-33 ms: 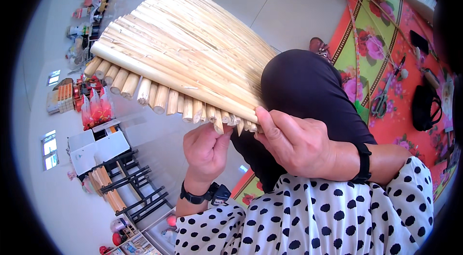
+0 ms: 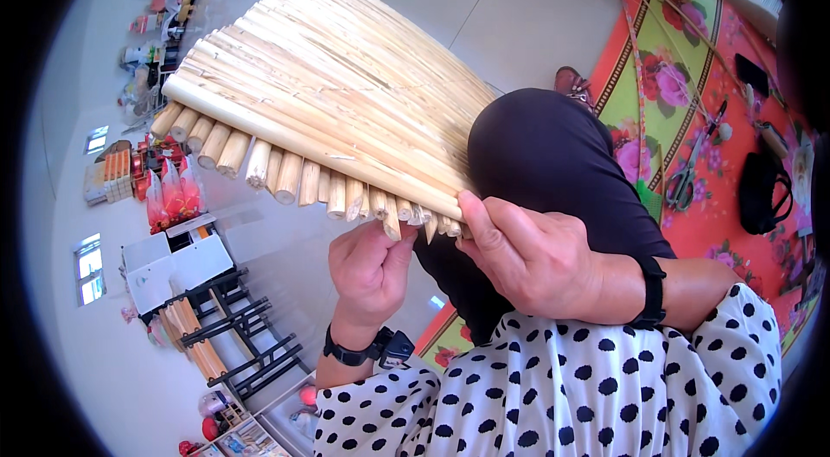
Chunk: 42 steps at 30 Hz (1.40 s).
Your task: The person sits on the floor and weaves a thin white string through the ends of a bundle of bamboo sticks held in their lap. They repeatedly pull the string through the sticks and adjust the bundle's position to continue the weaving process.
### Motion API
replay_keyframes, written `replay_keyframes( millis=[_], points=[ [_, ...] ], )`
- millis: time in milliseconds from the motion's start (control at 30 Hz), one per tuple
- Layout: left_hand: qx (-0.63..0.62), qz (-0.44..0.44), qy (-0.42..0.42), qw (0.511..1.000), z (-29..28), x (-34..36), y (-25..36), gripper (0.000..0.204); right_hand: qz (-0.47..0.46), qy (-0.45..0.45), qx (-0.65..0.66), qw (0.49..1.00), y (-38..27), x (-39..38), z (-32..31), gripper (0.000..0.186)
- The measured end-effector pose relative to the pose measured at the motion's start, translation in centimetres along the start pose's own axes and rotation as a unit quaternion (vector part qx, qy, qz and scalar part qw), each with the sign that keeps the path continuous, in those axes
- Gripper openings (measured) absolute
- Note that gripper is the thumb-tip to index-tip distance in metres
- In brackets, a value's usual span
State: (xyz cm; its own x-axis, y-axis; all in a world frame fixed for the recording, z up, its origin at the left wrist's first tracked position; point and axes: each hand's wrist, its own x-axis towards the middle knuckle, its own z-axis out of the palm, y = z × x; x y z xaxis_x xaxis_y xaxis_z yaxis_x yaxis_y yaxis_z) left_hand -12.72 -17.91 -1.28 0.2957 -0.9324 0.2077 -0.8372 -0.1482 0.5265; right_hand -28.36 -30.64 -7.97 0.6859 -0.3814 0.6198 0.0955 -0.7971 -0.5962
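Note:
A fan-shaped mat of pale, peeled plant stalks [image 2: 346, 68] slants across the middle, its far part spread wide over the floor. One thicker stalk [image 2: 311, 142] runs along its near edge, above a row of cut round ends. At the narrow near corner my right hand [image 2: 536, 254] pinches the mat between thumb and fingers. My left hand [image 2: 370, 271] is closed just below the stalk ends, thumb and forefinger pressed together by a pointed end. Its fingertips are partly covered by the stalks, so what they hold is hidden. My bent knee [image 2: 545, 154] is beside the mat.
To the right, a flowered red and green mat [image 2: 674, 172] holds scissors [image 2: 692, 165], a black bag [image 2: 762, 193], a dark phone [image 2: 750, 75] and long thin sticks. A stack of black-framed stools [image 2: 238, 332] and a white box [image 2: 177, 262] stand at left.

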Motion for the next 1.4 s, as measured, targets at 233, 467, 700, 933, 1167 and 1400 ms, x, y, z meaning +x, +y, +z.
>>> replay_keyframes(
  millis=[233, 467, 700, 933, 1167, 1400],
  points=[
    [-0.011, 0.020, 0.032, 0.999, 1.1, 0.0, -0.8, 0.007, 0.006, 0.021, 0.037, 0.999, -0.1, -0.3, 0.8, 0.048],
    [-0.058, -0.122, -0.001, 0.991, 1.0, -0.8, 0.9, 0.012, 0.024, 0.008, 0.025, 0.999, -0.3, -0.1, 0.7, 0.042],
    [-0.212, -0.258, 0.131, 0.933, 2.6, -0.4, 4.1, 0.025, 0.030, -0.008, 0.017, 0.999, -0.2, 0.0, 0.5, 0.045],
    [-0.076, -0.210, 0.072, 0.972, 2.6, -0.8, 3.0, 0.014, 0.019, -0.007, 0.013, 1.000, 0.2, 0.1, 0.1, 0.047],
    [-0.086, -0.234, 0.115, 0.962, 3.2, -0.2, 3.8, 0.009, 0.034, -0.024, 0.055, 0.998, 0.2, 0.3, 0.0, 0.044],
    [-0.165, -0.231, 0.190, 0.940, 4.7, 1.1, 5.7, 0.028, 0.037, -0.040, 0.073, 0.996, 0.2, 0.3, -0.2, 0.048]
  ],
)
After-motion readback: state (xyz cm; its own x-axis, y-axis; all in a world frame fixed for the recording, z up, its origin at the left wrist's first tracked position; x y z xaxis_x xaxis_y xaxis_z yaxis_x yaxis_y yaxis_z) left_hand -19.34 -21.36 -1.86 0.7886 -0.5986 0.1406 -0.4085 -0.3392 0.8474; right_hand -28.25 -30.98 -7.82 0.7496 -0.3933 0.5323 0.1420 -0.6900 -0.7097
